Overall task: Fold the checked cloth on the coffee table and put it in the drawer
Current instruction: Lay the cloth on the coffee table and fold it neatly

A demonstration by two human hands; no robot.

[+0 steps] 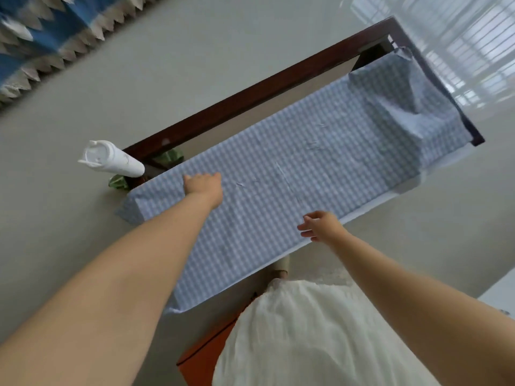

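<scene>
A blue-and-white checked cloth (292, 185) lies spread in a long strip over the coffee table (250, 93), whose dark wooden rim shows along the far side. The cloth's far right end (404, 98) is rumpled and folded over itself. Its near edge hangs over the table's front. My left hand (203, 185) rests palm down on the cloth near its left end, fingers straight. My right hand (320, 225) hovers at the cloth's near edge with loosely curled fingers, holding nothing. No drawer is in view.
A white bottle-like container (111, 158) stands at the table's left corner, with green leaves (167, 157) beside it. A blue patterned rug (41, 37) lies at the top left. An orange object (203, 355) sits by my white skirt (320, 335). Pale floor surrounds the table.
</scene>
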